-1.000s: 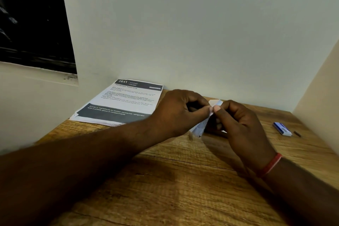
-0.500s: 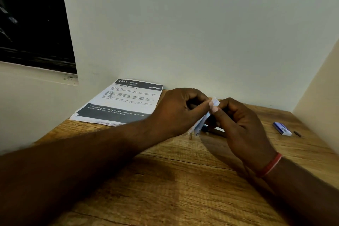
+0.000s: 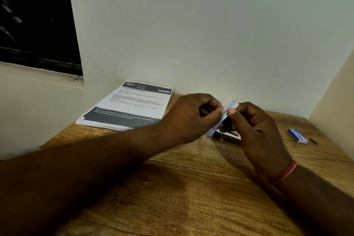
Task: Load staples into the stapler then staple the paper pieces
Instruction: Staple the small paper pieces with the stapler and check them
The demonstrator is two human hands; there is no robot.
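Wooden desk (image 3: 191, 188), small pale folded paper (image 3: 232, 105)

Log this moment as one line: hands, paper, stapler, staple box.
left hand: pinches paper piece | right hand: pinches same piece | stapler: on table beneath hands, partly hidden | staple box: on table, far right

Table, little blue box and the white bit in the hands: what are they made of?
The table looks like wood or a wood-print laminate: brown grain lines, matte. The little blue box is probably printed cardboard: sharp edges, white end. The white bit, pinched by the left hand and right hand, looks like thin paper: it bends.
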